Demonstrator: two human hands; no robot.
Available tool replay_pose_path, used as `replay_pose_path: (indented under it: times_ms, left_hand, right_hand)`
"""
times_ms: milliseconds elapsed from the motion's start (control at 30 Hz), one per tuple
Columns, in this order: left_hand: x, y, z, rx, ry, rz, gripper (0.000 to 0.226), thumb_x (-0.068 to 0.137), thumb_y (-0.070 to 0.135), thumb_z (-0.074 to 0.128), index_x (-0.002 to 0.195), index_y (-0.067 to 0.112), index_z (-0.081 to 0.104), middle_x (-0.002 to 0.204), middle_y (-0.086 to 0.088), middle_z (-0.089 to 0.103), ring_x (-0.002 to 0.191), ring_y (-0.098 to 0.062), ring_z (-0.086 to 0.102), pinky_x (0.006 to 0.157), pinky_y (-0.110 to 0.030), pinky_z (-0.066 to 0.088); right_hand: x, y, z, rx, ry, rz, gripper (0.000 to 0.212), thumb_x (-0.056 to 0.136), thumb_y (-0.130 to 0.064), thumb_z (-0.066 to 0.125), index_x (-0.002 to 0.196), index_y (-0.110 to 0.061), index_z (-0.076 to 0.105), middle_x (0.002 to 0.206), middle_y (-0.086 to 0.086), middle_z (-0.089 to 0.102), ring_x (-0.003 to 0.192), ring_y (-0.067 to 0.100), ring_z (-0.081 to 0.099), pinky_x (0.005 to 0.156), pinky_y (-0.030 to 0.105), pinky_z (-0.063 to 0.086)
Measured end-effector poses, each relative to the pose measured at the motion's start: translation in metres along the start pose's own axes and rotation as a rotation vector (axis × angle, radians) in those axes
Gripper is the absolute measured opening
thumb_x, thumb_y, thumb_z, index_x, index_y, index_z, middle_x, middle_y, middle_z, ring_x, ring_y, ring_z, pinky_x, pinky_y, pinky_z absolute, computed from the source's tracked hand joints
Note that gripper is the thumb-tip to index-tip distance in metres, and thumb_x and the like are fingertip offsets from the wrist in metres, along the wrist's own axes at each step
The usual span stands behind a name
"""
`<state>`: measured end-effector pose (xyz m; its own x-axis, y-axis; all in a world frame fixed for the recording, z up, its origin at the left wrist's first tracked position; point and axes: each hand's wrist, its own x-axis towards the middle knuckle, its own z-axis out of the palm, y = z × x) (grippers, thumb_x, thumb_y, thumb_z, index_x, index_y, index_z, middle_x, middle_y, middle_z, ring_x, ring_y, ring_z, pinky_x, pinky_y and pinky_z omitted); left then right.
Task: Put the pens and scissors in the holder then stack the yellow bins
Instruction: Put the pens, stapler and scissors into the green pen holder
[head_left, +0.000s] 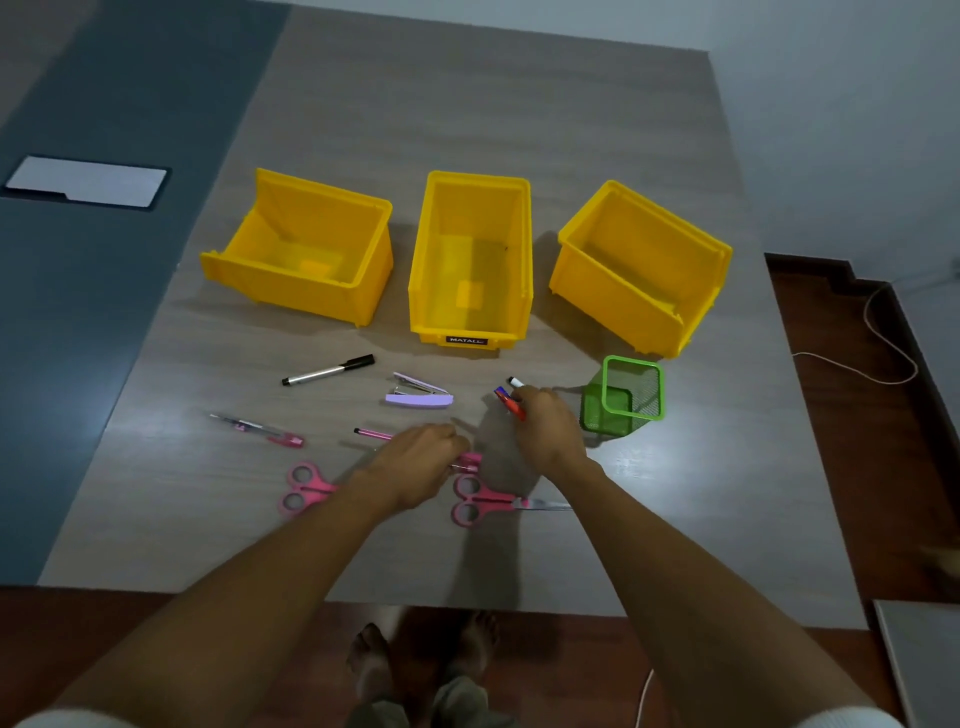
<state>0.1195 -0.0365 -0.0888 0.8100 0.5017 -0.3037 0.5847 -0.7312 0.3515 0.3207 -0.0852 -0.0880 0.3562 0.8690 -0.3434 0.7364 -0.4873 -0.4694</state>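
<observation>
Three yellow bins stand in a row on the table: left (301, 249), middle (470, 260), right (641, 267). A green mesh holder (623, 395) stands in front of the right bin. My right hand (548, 428) is shut on several pens (509, 397), red, blue and white, just left of the holder. My left hand (421, 465) is closed over a pink pen (374, 434) lying on the table. A black-capped marker (328, 370) and a pink-capped pen (260, 430) lie further left. Two pink scissors lie near the front, one (304, 488) partly under my left forearm, the other (483, 501) between my wrists.
A purple stapler (420, 393) lies between the marker and my right hand. The grey table (467, 119) ends near my feet at the front. A white panel (85, 182) lies on the blue surface at the left. A cable (883, 332) runs over the floor at the right.
</observation>
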Motion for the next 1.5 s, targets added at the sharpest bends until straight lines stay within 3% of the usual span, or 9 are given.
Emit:
replay_pose_path:
  times_ms: [300, 400, 567, 733, 867, 1033, 1133, 1333, 1500]
  left_hand:
    - [0.005, 0.018, -0.073, -0.272, 0.324, -0.116, 0.014, 0.085, 0.035, 0.059, 0.092, 0.023, 0.063, 0.091, 0.003, 0.065, 0.085, -0.022, 0.061, 0.072, -0.038, 0.053]
    - [0.021, 0.031, -0.098, -0.453, 0.478, -0.134, 0.017, 0.089, 0.037, 0.061, 0.089, 0.021, 0.066, 0.078, 0.004, 0.065, 0.072, -0.018, 0.059, 0.065, -0.038, 0.052]
    - [0.055, 0.077, -0.132, -0.689, 0.592, -0.080, 0.013, 0.091, 0.028, 0.069, 0.102, 0.019, 0.068, 0.083, 0.005, 0.063, 0.071, -0.009, 0.052, 0.063, -0.031, 0.042]
    - [0.089, 0.119, -0.143, -0.738, 0.606, -0.016, 0.017, 0.094, 0.032, 0.066, 0.104, 0.018, 0.067, 0.086, 0.004, 0.064, 0.079, -0.012, 0.057, 0.068, -0.029, 0.045]
    - [0.119, 0.142, -0.137, -0.789, 0.611, -0.041, 0.018, 0.095, 0.031, 0.065, 0.103, 0.015, 0.067, 0.097, -0.003, 0.068, 0.088, -0.018, 0.061, 0.076, -0.034, 0.050]
    - [0.149, 0.160, -0.110, -0.733, 0.577, -0.085, 0.011, 0.093, 0.031, 0.066, 0.093, 0.020, 0.066, 0.098, -0.007, 0.061, 0.081, -0.004, 0.056, 0.070, -0.015, 0.043]
    - [0.158, 0.166, -0.091, -0.685, 0.522, -0.124, 0.010, 0.093, 0.033, 0.067, 0.092, 0.023, 0.065, 0.098, -0.003, 0.057, 0.088, -0.009, 0.058, 0.079, -0.026, 0.046]
    - [0.172, 0.173, -0.063, -0.599, 0.451, -0.170, 0.014, 0.092, 0.037, 0.065, 0.082, 0.027, 0.063, 0.084, 0.000, 0.052, 0.080, -0.019, 0.055, 0.073, -0.041, 0.049]
    - [0.169, 0.177, -0.067, -0.653, 0.475, -0.180, 0.027, 0.095, 0.038, 0.060, 0.114, 0.020, 0.066, 0.095, -0.002, 0.058, 0.083, -0.013, 0.053, 0.070, -0.029, 0.041]
  right_hand:
    - [-0.035, -0.030, -0.060, 0.460, 0.194, 0.099, 0.002, 0.091, -0.018, 0.060, 0.089, -0.017, 0.060, 0.071, 0.000, 0.054, 0.067, 0.024, 0.051, 0.061, 0.038, 0.040]
    - [-0.047, -0.034, -0.086, 0.524, 0.293, 0.083, 0.021, 0.091, -0.014, 0.060, 0.074, -0.021, 0.051, 0.062, 0.001, 0.046, 0.055, 0.019, 0.043, 0.055, 0.034, 0.035]
    - [-0.060, -0.013, -0.132, 0.497, 0.448, 0.075, 0.025, 0.093, -0.015, 0.063, 0.118, -0.017, 0.059, 0.085, 0.000, 0.059, 0.068, 0.018, 0.054, 0.064, 0.037, 0.046]
    - [-0.053, 0.025, -0.169, 0.454, 0.490, 0.051, 0.020, 0.102, -0.028, 0.057, 0.118, -0.016, 0.058, 0.094, 0.005, 0.062, 0.078, 0.023, 0.057, 0.064, 0.037, 0.044]
    - [-0.040, 0.054, -0.180, 0.458, 0.493, 0.024, 0.012, 0.102, -0.032, 0.057, 0.097, -0.020, 0.057, 0.075, -0.004, 0.053, 0.067, 0.015, 0.050, 0.064, 0.038, 0.044]
    - [-0.026, 0.080, -0.167, 0.459, 0.428, 0.007, 0.019, 0.099, -0.028, 0.060, 0.081, -0.027, 0.055, 0.070, -0.004, 0.053, 0.064, 0.017, 0.049, 0.060, 0.037, 0.043]
    - [-0.022, 0.092, -0.157, 0.449, 0.381, 0.016, 0.029, 0.098, -0.026, 0.061, 0.072, -0.031, 0.050, 0.066, -0.001, 0.053, 0.061, 0.018, 0.047, 0.058, 0.039, 0.041]
    - [-0.023, 0.112, -0.151, 0.535, 0.302, 0.045, 0.024, 0.095, -0.030, 0.065, 0.092, -0.006, 0.064, 0.079, 0.015, 0.063, 0.070, 0.029, 0.056, 0.065, 0.044, 0.049]
    - [-0.031, 0.111, -0.168, 0.732, 0.320, 0.017, 0.022, 0.103, -0.035, 0.050, 0.108, -0.016, 0.059, 0.086, 0.006, 0.056, 0.073, 0.015, 0.050, 0.066, 0.035, 0.042]
